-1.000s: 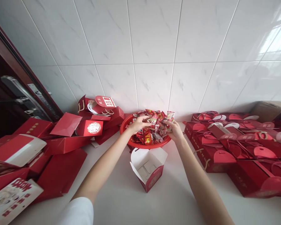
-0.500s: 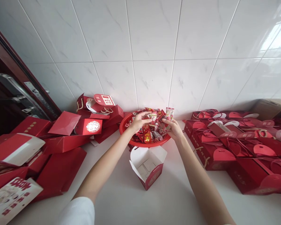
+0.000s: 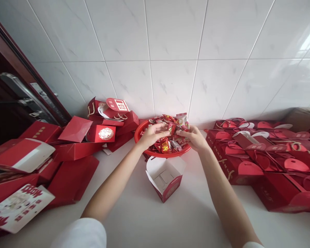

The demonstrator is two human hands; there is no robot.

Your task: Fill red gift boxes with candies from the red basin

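A red basin (image 3: pixel 167 155) full of wrapped candies (image 3: pixel 166 146) stands against the wall. Over its left side, my left hand (image 3: pixel 154 136) is closed, its fingertips at a red-wrapped candy (image 3: pixel 171 128). My right hand (image 3: pixel 195 138) reaches in from the other side, fingers curled inward, with a pale pink-and-white wrapped candy (image 3: pixel 182 119) showing just above them. Fingers partly hide what both hands grip. In front of the basin sits an open box (image 3: pixel 162 177), white inside and red outside, with its flaps up and nothing visible inside.
Red boxes (image 3: pixel 74 181) lie in a loose heap on the left, a printed white panel (image 3: pixel 22 208) among them. Rows of closed red gift boxes (image 3: pixel 250 168) fill the right side, with a cardboard box (image 3: pixel 303 119) behind. A door handle (image 3: pixel 17 86) is at far left.
My hands have come closer together over the candies. The right hand has turned inward, and the pale candy at it sits lower. The view has shifted slightly.
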